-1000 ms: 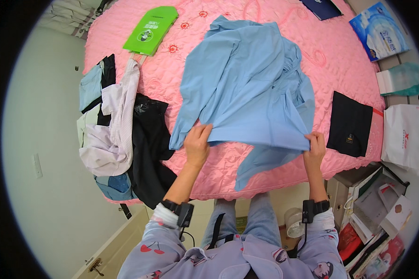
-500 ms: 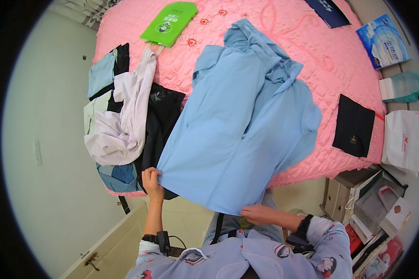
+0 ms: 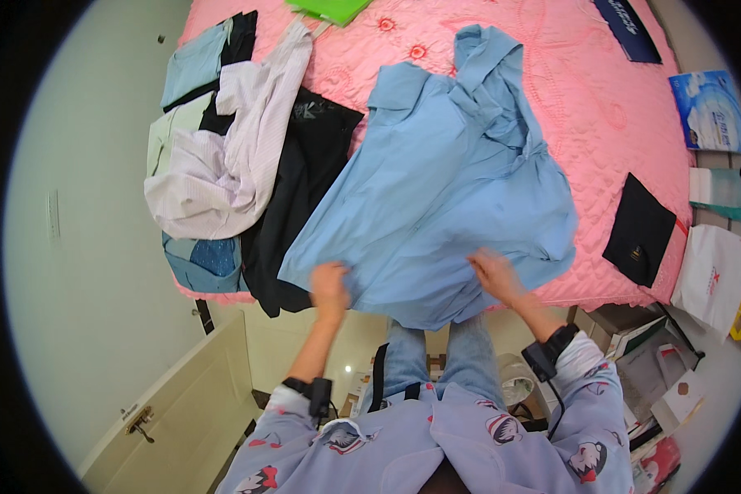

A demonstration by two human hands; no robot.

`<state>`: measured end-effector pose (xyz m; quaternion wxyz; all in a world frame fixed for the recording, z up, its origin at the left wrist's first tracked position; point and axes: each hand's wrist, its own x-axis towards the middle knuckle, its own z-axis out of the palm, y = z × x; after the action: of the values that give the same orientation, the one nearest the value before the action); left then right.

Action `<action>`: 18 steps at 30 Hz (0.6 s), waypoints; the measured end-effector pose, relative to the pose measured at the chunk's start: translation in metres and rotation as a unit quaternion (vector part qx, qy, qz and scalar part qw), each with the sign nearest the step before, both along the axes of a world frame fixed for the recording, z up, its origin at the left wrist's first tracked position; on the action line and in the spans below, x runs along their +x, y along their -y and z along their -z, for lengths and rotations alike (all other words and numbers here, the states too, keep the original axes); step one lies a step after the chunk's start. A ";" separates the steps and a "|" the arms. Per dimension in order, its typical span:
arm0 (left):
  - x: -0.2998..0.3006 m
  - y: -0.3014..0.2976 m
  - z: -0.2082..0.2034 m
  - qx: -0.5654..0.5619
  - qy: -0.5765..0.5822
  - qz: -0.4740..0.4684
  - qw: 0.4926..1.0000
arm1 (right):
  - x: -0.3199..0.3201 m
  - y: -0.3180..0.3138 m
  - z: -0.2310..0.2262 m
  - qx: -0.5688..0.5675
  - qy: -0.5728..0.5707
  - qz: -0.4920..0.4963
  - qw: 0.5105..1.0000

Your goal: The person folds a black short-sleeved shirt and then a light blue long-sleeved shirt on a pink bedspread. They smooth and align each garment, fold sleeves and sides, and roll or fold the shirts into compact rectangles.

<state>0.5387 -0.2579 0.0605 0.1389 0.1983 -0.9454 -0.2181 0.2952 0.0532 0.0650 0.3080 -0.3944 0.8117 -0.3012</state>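
A light blue hooded jacket (image 3: 420, 189) lies spread on the bed, hood toward the far side and hem hanging over the near edge. Its fabric is creased in the lower right half. My left hand (image 3: 329, 286) is over the jacket's lower left part, fingers curled and smeared by motion. Over the lower right part is my right hand (image 3: 496, 274), also blurred, its fingers bent toward the cloth. Whether either hand grips the fabric cannot be made out.
Left of the jacket lie black clothing (image 3: 305, 189), a pale striped shirt (image 3: 247, 156) and folded garments (image 3: 198, 62). A folded black cloth (image 3: 640, 230) is at the right on the pink quilt (image 3: 601, 123). Packages and bags (image 3: 712, 280) line the right side; a door (image 3: 198, 395) stands lower left.
Both hands have left the jacket's hem and moved up over its cloth, closer together. The hem has dropped and spread, with more creases. The view has shifted.
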 end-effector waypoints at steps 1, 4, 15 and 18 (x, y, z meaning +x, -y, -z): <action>-0.018 -0.022 0.011 0.027 0.009 0.041 0.999 | -0.010 0.014 0.001 -0.022 -0.010 -0.012 1.000; -0.058 -0.070 0.040 -0.012 0.170 0.080 0.982 | -0.020 0.067 0.014 -0.074 -0.036 -0.040 0.996; -0.060 -0.072 0.084 0.016 0.317 -0.003 0.948 | 0.004 0.160 0.092 0.092 -0.224 -0.080 0.967; -0.061 -0.073 0.090 0.027 0.318 -0.006 0.948 | 0.004 0.158 0.094 0.088 -0.232 -0.107 0.963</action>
<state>0.4777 -0.1847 -0.0291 -0.1726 0.2671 -0.9330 -0.1684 0.2995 -0.1043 -0.0291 0.1752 -0.5094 0.8373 -0.0938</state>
